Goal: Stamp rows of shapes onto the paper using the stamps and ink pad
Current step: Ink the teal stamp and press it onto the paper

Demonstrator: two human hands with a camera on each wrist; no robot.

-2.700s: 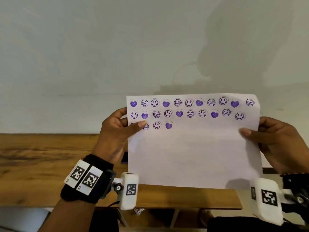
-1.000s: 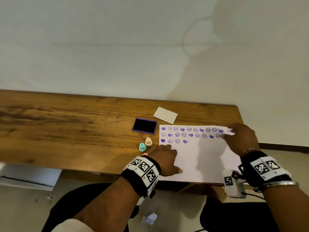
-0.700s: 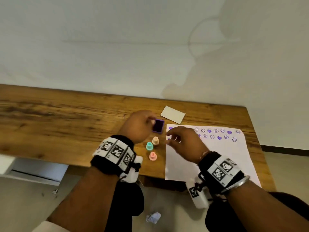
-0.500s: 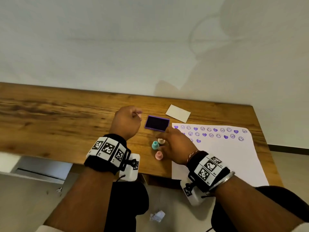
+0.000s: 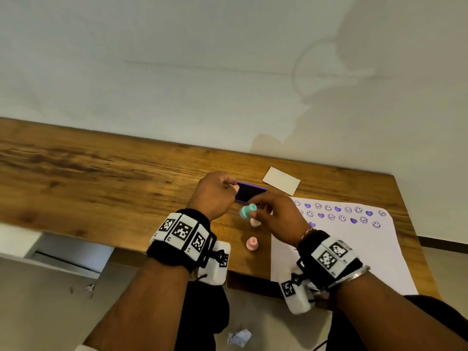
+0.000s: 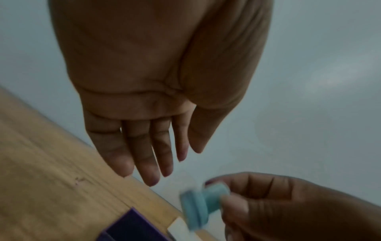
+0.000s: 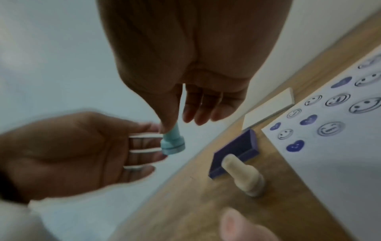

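My right hand [image 5: 257, 210] pinches the teal stamp [image 5: 246, 211] by its handle and holds it tilted above the table, just in front of the purple ink pad [image 5: 250, 193]. In the right wrist view the teal stamp [image 7: 172, 141] hangs from thumb and forefinger. My left hand [image 5: 229, 184] hovers at the pad's left end with straight fingers [image 6: 148, 163] and holds nothing. The white paper [image 5: 342, 249] lies at the right with rows of purple hearts and smileys along its top. A cream stamp [image 7: 244, 176] stands beside the pad. The pink stamp [image 5: 252, 243] stands nearer me.
The pad's white lid [image 5: 281, 183] lies behind the paper's top left corner. The wooden table [image 5: 101, 178] runs far to the left, against a pale wall. A crumpled scrap of paper [image 5: 239, 336] lies on the floor below the front edge.
The paper, earlier held up in both hands, now lies on the table. My right hand has picked the teal stamp off the table and raised it; my left hand stays by the ink pad.
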